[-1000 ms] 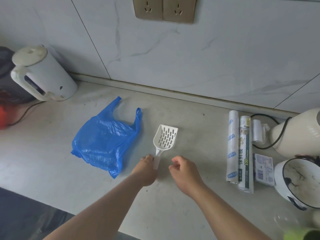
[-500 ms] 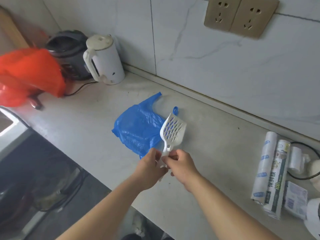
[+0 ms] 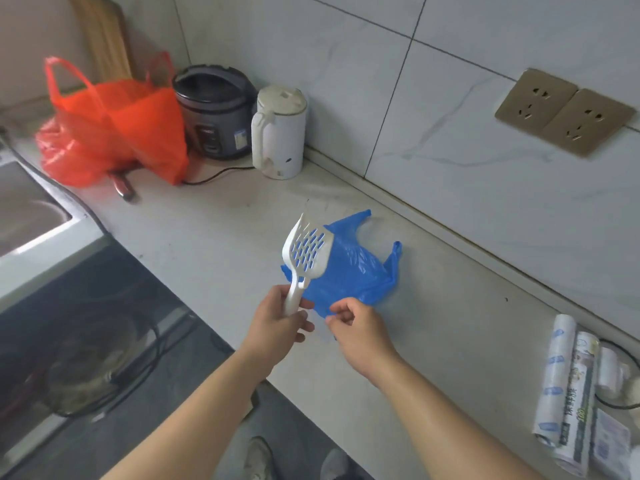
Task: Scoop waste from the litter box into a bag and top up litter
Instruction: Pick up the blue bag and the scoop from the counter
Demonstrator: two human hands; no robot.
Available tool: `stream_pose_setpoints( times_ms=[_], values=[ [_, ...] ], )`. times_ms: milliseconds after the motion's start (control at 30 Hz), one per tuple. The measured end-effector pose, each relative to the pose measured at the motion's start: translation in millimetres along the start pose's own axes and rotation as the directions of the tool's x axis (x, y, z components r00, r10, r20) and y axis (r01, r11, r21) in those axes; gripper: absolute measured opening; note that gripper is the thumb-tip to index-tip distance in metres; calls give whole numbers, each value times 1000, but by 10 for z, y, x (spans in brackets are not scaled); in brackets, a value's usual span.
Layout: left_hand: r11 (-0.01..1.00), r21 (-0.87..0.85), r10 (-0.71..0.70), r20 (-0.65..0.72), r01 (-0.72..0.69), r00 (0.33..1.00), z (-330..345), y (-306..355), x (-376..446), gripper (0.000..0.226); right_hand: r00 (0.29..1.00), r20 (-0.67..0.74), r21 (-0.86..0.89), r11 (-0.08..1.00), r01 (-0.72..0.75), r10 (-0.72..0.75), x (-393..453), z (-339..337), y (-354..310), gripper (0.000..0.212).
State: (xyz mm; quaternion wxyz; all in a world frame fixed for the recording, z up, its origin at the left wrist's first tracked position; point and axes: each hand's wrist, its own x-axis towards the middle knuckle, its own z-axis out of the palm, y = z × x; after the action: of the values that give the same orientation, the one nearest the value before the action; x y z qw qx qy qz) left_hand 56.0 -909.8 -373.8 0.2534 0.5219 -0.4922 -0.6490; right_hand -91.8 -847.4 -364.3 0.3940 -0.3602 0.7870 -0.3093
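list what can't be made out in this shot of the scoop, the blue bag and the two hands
Head view only:
- Scoop handle end: hidden inside the left hand.
- Right hand: fingertips curl at the blue bag edge; whether they pinch it cannot be told.
- Blue bag contents: opaque plastic, part behind the scoop.
- Litter box: not in view.
- Rolls at right: print too small, cut by the frame edge.

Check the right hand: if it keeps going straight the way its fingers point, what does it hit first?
Most likely the blue plastic bag: the right hand has its curled fingers aimed at the bag's near edge, nothing between. Depth is unclear from the head view.
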Motion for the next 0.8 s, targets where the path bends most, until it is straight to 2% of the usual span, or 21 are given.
stream_pose_setpoints(
  times_ms=[100, 200, 300, 367, 500, 667, 800],
  values=[
    [998, -62, 1, -64, -5, 998, -239, 17, -16, 27, 998, -62, -175, 984, 10, -21, 68, 81, 24, 24],
    [994, -107, -44, -122, 31, 992, -432, -27, -36, 27, 991, -113, -408, 913, 16, -68, 216, 116, 44, 41],
    [987, -143, -96, -178, 71, 979, -592, -105, -48, 28, 990, -85, -622, 782, 35, -113, 442, 70, 33, 57],
    [981, -172, -122, -225, 84, 967, -656, -129, -61, 26, 990, -60, -718, 694, 49, -131, 637, 39, 18, 60],
    [968, -208, -203, -308, 142, 929, -691, -212, -98, 20, 999, 26, -821, 569, 41, -34, 959, 74, 79, 70],
    [953, -240, -272, -389, 188, 880, -588, -345, -122, 20, 997, 76, -852, 519, 63, 4, 1123, 89, 258, 60],
    [945, -258, -297, -431, 199, 852, -427, -375, -162, 23, 993, 108, -860, 496, 122, -57, 1161, -19, 371, 33]
  ],
)
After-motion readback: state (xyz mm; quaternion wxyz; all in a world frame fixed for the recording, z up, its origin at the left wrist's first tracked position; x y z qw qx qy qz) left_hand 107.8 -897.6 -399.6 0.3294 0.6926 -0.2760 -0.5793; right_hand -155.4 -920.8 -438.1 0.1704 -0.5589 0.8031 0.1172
